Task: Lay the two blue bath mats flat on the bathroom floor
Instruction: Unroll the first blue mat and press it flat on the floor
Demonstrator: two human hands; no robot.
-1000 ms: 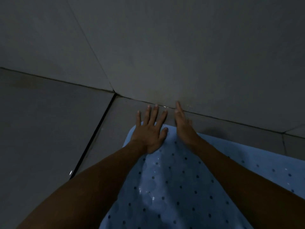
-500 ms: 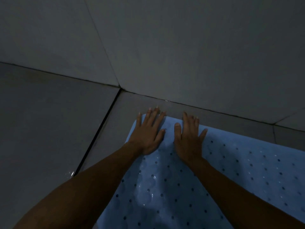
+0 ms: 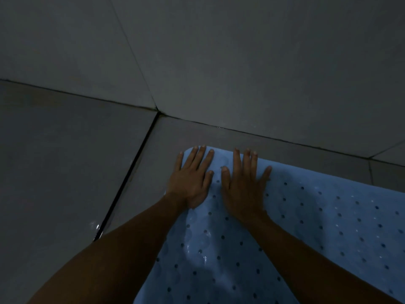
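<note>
A light blue bath mat (image 3: 324,218) dotted with small dark holes lies on the grey tiled floor, its rounded far corner close to the wall. My left hand (image 3: 190,181) presses flat on that far corner with fingers straight and spread. Beside it, my right hand (image 3: 243,185) also lies flat on the mat, palm down and fingers straight. Both forearms stretch over the mat from the bottom of the view. Only one mat is in sight.
The room is dim. Grey wall tiles (image 3: 241,62) meet the floor (image 3: 54,172) just beyond the mat's far edge. A dark grout line (image 3: 129,174) runs diagonally left of the mat, with a wet glint near it.
The right hand has turned from edge-on at the wall joint to flat, palm down on the mat. Both hands now sit farther back from the wall, on the mat's corner.
</note>
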